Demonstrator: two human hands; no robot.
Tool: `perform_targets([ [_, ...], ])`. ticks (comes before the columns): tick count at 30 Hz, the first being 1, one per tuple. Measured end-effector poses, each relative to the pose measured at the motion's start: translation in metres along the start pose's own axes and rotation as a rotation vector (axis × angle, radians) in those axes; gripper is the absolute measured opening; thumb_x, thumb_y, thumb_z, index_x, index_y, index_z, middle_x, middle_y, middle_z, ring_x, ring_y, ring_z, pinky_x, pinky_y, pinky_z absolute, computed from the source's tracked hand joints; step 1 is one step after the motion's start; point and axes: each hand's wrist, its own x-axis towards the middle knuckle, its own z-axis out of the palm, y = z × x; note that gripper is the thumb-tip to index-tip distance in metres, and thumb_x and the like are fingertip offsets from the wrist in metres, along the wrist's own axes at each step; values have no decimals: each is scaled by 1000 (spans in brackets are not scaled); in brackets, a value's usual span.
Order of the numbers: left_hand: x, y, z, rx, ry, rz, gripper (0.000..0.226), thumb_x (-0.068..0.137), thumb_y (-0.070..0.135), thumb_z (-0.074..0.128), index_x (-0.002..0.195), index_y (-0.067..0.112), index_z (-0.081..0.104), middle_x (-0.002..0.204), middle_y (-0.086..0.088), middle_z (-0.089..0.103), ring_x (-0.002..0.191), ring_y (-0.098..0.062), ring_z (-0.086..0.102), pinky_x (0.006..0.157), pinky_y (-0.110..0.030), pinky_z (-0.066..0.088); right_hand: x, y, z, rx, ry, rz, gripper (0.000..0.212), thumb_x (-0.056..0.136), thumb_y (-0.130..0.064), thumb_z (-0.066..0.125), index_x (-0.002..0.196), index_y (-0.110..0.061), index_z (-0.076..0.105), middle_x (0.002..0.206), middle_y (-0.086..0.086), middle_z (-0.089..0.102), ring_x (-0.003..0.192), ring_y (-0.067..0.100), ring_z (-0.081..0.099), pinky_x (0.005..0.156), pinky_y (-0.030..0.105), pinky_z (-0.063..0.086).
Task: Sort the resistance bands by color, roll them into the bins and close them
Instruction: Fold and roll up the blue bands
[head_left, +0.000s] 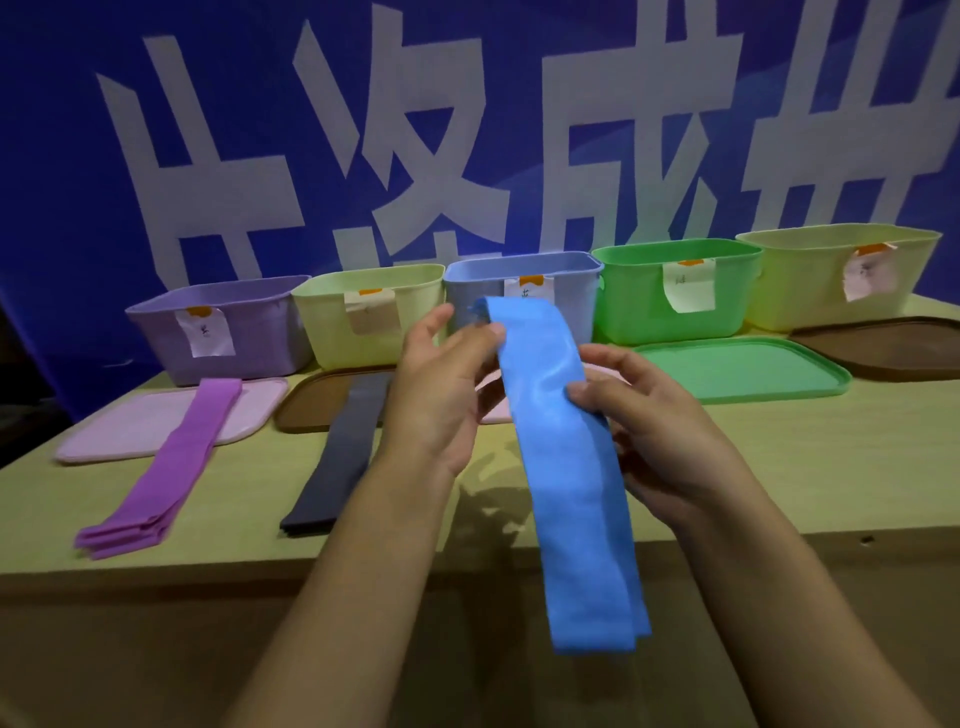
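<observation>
Head view showed my left hand (441, 379) pinching the top end of the blue band (561, 467) while my right hand (639, 421) held its edge at 3 o'clock; I judged a tight, even roll from that top end best. It hung flat, folded in layers, before the blue bin (576, 291) at 12 o'clock.

A staged demo setup: labelled bins (363, 317) on a table (779, 467) before a printed blue banner (62, 156).
</observation>
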Motion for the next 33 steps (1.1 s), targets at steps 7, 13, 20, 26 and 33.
perform_targets([
  [7,-37,-28,-11,247,-40,88,54,86,4,65,128,27,41,89,13,68,92,-13,67,75,-32,56,-23,41,-23,-235,-112,55,31,76,-3,65,102,-17,55,89,0,72,74,14,61,55,22,43],
  [13,-44,-39,-25,289,-28,192,54,85,2,65,120,38,44,101,5,71,96,-15,68,88,-41,54,-18,47,-33,-246,-162,32,47,72,-2,75,115,-11,58,100,8,71,85,12,67,65,16,51],
  [20,-49,-40,-35,241,-90,210,61,82,-4,63,119,41,44,97,5,72,93,-17,69,82,-37,56,-4,46,-30,-111,-321,28,81,50,-42,90,120,-13,61,119,8,66,110,21,62,92,36,49],
  [26,-53,-51,-40,384,-173,187,67,83,-1,66,127,42,40,98,2,72,86,-21,66,84,-34,53,10,29,-10,-43,36,-184,7,81,-10,66,88,-12,65,77,-3,69,74,9,64,67,25,52],
  [33,-52,-43,-50,448,-267,146,49,79,20,74,120,35,53,108,11,68,103,-6,64,80,-25,54,3,35,-4,-182,57,-354,9,82,-8,69,76,-15,66,71,-3,64,71,10,59,65,24,49],
])
